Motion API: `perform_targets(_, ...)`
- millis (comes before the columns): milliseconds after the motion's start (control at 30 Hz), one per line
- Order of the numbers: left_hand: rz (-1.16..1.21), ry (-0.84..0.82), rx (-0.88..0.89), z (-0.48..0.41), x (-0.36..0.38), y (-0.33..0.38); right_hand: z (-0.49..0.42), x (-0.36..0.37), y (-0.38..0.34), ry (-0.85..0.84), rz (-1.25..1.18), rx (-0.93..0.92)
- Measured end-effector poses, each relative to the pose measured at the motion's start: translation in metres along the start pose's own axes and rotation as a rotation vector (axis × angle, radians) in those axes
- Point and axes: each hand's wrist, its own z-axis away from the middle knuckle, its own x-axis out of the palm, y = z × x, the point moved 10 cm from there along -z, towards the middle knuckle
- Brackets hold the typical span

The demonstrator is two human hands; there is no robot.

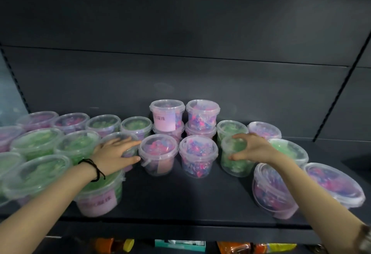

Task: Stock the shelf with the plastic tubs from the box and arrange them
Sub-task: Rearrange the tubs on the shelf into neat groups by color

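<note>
Head view, nearest first: the dark shelf (180,199) runs its front edge across the bottom, with a bare stretch of deck in the middle. A green-filled labelled tub (98,197) stands close to that edge on the left. Two pink-and-blue tubs (273,193) sit close to it on the right.

Farther in, the left hand (115,153), a black cord (93,168) at its wrist, lies on a clear-lidded tub (116,135). Its fingers (128,143) are straight and spread over the lid, thumb along the near side. The fingertips reach just beside a pink-filled tub (158,153).

The right hand (255,149) grips a green tub (234,167); its fingers (241,135) curl over the rim and the thumb presses the wall. This tub stands apart from a blue-and-pink tub (197,155) on its left, with a narrow gap between.

Tubs crowd the left side in rows. Behind the middle pair, two stacked pairs (166,117) stand against the back panel (180,73). Bare deck shows at the far right.
</note>
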Motion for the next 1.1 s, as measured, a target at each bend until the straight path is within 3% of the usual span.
perform_targets(133, -0.051, -0.039, -0.028, 0.001, 0.004, 0.001, 0.011, -0.029, -0.015, 0.178, -0.08, -0.032)
perform_targets(267, -0.053, -0.056, -0.029, 0.004, 0.001, 0.006, 0.035, -0.057, -0.047, 0.244, -0.045, -0.102)
perform_targets(400, -0.044, -0.033, -0.016, 0.005, -0.002, 0.007, 0.062, -0.069, -0.096, 0.218, -0.207, -0.241)
perform_targets(567, 0.242, 0.081, 0.07, 0.023, -0.033, -0.006, 0.077, -0.043, -0.19, 0.117, -0.353, -0.407)
perform_targets(833, -0.014, 0.155, -0.043, 0.077, -0.089, -0.142, 0.057, 0.025, -0.331, 0.097, -0.378, -0.483)
perform_targets(1100, 0.057, 0.169, -0.105, 0.063, -0.111, -0.227, 0.01, 0.075, -0.432, 0.213, -0.296, -0.397)
